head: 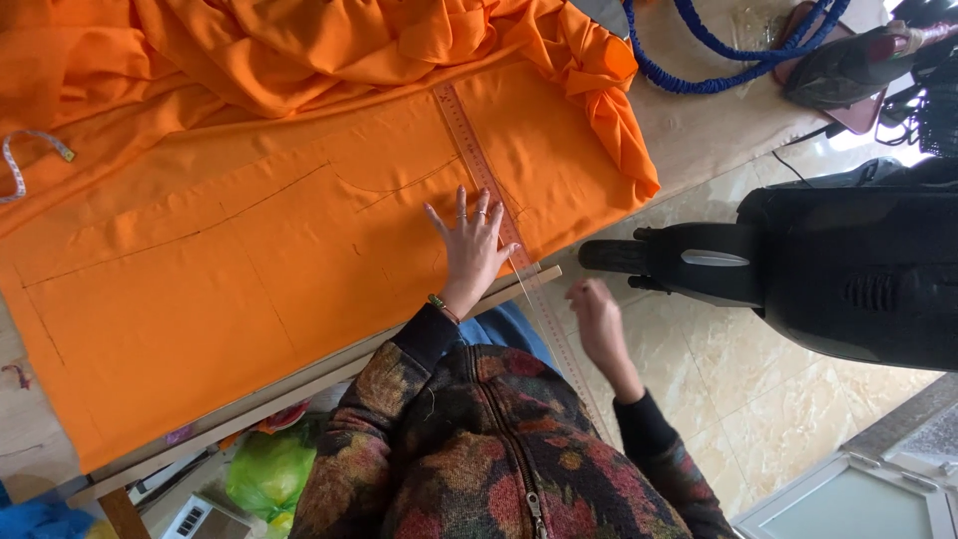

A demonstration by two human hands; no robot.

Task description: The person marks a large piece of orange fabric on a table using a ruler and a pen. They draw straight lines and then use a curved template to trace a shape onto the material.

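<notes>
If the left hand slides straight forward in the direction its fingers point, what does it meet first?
The left hand lies flat on the orange fabric. Its fingers point up the table, so it would probably first cross the chalk line, then reach the bunched folds.

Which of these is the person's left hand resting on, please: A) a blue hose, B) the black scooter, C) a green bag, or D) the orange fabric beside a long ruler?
D: the left hand lies flat, fingers spread, on the orange fabric, right beside the long ruler.
</notes>
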